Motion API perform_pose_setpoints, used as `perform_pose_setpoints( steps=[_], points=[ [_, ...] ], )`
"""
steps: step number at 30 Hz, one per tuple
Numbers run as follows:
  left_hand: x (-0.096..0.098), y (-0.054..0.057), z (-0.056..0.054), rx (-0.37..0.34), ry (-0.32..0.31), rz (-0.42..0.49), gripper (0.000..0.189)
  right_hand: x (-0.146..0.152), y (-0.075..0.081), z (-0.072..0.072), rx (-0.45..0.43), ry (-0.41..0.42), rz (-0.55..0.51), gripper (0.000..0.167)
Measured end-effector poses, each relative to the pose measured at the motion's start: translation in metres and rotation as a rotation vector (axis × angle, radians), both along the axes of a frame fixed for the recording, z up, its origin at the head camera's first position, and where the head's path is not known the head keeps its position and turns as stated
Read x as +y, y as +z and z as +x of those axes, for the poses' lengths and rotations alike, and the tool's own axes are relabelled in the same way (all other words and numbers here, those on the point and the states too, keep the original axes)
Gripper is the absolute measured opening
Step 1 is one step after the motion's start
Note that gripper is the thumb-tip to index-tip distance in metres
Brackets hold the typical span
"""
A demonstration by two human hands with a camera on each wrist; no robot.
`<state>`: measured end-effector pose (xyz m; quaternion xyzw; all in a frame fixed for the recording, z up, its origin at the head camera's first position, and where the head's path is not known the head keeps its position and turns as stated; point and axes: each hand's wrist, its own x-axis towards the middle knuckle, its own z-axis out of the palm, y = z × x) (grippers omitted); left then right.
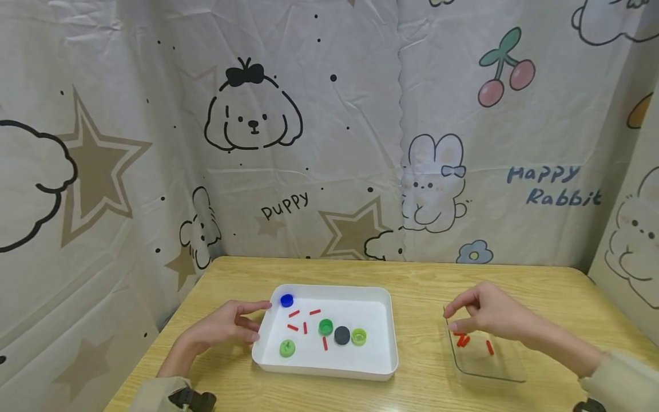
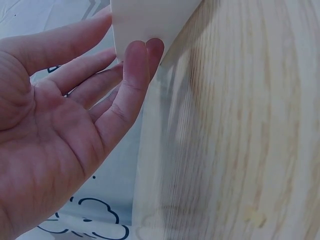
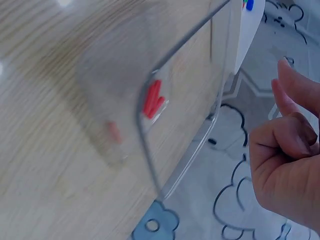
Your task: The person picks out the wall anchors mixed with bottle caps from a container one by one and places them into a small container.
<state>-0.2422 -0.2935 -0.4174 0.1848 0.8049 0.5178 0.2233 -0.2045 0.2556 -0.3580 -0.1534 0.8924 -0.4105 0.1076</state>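
A white rectangular tray [image 1: 355, 306] stands on the table, with several short red sticks [image 1: 305, 328] scattered inside. Among them lie a blue cap [image 1: 286, 300], a green cap [image 1: 325, 327], a black disc [image 1: 342, 335], a yellow-green cap [image 1: 358, 336] and a light green cap [image 1: 287, 348]. My left hand [image 1: 226, 327] touches the tray's left side with extended fingers, its fingertips on the outer wall in the left wrist view. Over a clear container [image 1: 489, 378] hovers my right hand [image 1: 491, 315], thumb and index finger apart, nothing visible between them. Several red sticks [image 3: 151, 100] lie in that container.
Both containers rest on a light wooden table [image 1: 419, 355], the clear one to the right of the tray. A printed curtain [image 1: 360, 114] hangs behind the table and along its sides.
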Motion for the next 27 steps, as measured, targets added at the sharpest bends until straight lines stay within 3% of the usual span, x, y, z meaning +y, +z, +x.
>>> perform_pose_setpoints(
  steps=[10,27],
  points=[
    [0.001,0.000,0.001,-0.005,0.001,0.006,0.075,-0.057,0.000,-0.008,0.044,0.191,-0.026,0.014],
    [0.000,0.000,0.000,-0.007,0.011,-0.004,0.077,-0.135,-0.023,-0.023,0.106,0.373,0.000,0.021]
  ],
)
